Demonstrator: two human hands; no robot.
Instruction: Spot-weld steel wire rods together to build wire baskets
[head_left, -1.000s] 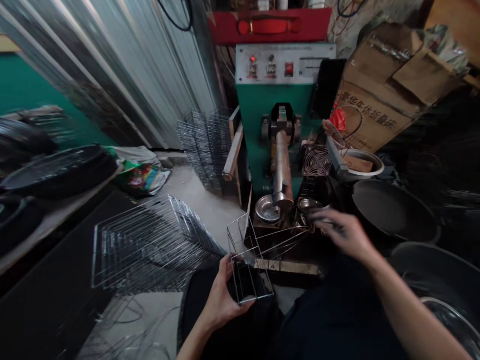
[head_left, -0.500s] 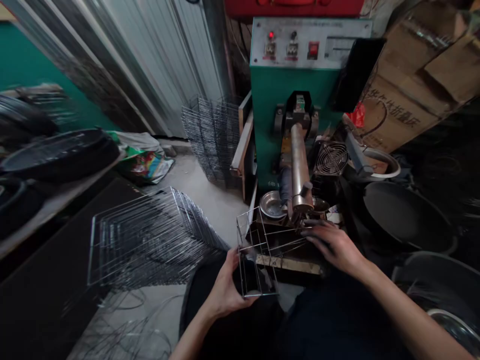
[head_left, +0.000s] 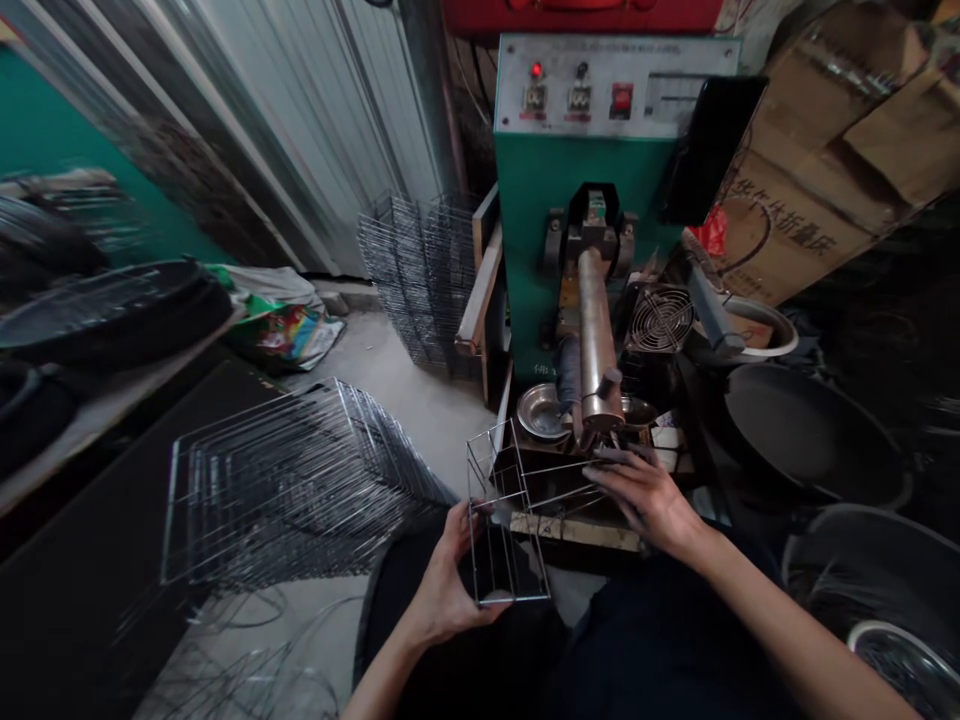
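Left hand (head_left: 448,585) is closest, low over the person's dark trousers (head_left: 465,650). Its grip is closed round one side of an open rectangular wire basket of thin bright steel rod (head_left: 510,601), fingers curled on the rods, basket held up just above the lap. Right hand (head_left: 649,503) lies on the long rods running off the basket's far side; grip spread, fingertips (head_left: 619,480) resting on the wires, can't tell if they pinch anything. The basket looks light and stiff but springy, and the thin rods could slip, so best hold is at a corner or welded joint, with both hands apart to stop it twisting.

Under the rods sits a dark metal tray (head_left: 555,475) edged by a pale wooden strip (head_left: 574,532). Loose bent wire (head_left: 247,670) lies on the concrete floor (head_left: 397,420), beside a big slanted stack of flat wire racks (head_left: 300,490). Beyond: shallow steel dish (head_left: 540,412), vertical steel cylinder (head_left: 596,330), round wire-guarded fan (head_left: 660,320), black round pan (head_left: 806,430). Farthest: upright stack of wire racks (head_left: 416,280), green machine with a white control panel (head_left: 615,95), torn cardboard box (head_left: 795,220), corrugated metal sheet (head_left: 300,120).
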